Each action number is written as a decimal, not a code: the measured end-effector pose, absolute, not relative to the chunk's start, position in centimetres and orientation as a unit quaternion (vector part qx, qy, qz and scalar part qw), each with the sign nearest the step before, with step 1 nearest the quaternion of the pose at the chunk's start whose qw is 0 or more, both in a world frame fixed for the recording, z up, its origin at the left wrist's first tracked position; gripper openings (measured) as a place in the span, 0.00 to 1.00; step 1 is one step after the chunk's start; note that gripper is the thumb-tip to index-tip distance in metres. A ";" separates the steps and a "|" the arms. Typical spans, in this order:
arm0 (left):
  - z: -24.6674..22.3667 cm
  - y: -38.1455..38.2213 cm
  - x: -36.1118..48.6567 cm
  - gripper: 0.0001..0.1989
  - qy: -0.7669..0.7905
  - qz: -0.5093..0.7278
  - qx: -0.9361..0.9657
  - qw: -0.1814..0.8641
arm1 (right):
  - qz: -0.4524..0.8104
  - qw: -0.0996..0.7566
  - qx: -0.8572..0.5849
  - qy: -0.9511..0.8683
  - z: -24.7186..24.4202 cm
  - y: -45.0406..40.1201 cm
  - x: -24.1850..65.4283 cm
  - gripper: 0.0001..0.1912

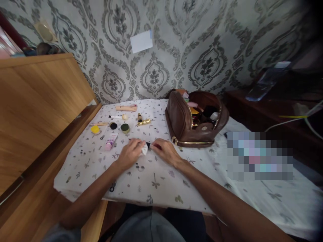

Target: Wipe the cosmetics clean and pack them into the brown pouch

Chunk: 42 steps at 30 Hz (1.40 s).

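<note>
My left hand (130,153) is closed around a crumpled white tissue (144,149) above the printed cloth. A slim black cosmetic stick (148,145) runs between both hands, the tissue against it; its exact kind cannot be made out. The fingers of my right hand (165,152) pinch the stick's right end. Left of my hands lies a pink-and-white squeeze tube (111,142). Beyond them are a round dark-green-topped jar (124,127), a black-topped pot (113,125), a yellow pot (95,129), a gold tube (143,122) and a white-handled brush (118,117).
An open brown leather bag (176,114) full of small items stands behind my right hand. A peach-coloured tube (126,108) lies near the wall. Wooden furniture (45,90) borders the left side. A clear bottle (267,82) rests on dark furniture at right, with a blurred-out patch nearer me.
</note>
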<state>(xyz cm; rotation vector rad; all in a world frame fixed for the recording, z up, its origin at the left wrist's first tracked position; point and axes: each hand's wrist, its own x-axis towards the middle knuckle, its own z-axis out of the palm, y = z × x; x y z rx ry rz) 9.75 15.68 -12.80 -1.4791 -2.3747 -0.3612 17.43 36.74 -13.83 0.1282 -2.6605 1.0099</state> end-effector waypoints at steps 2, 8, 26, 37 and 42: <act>-12.8 16.8 10.3 0.21 -0.815 -0.076 -0.553 0.155 | 0.356 0.146 0.064 -0.921 -13.9 36.8 17.4 0.08; -11.7 17.4 9.3 0.17 -0.812 0.028 -0.566 0.142 | 0.371 0.127 0.082 -0.916 -13.8 37.0 17.4 0.07; -10.8 16.7 8.0 0.15 -0.829 0.063 -0.543 0.115 | 0.340 0.130 0.031 -0.931 -13.6 36.3 17.7 0.01; -12.7 11.2 4.1 0.18 -0.850 -0.079 -0.503 0.136 | 0.307 0.115 0.044 -0.944 -12.9 36.5 18.1 0.01; -13.1 10.2 2.7 0.23 -0.867 -0.096 -0.476 0.113 | 0.297 0.102 0.039 -0.949 -12.9 36.9 18.1 0.04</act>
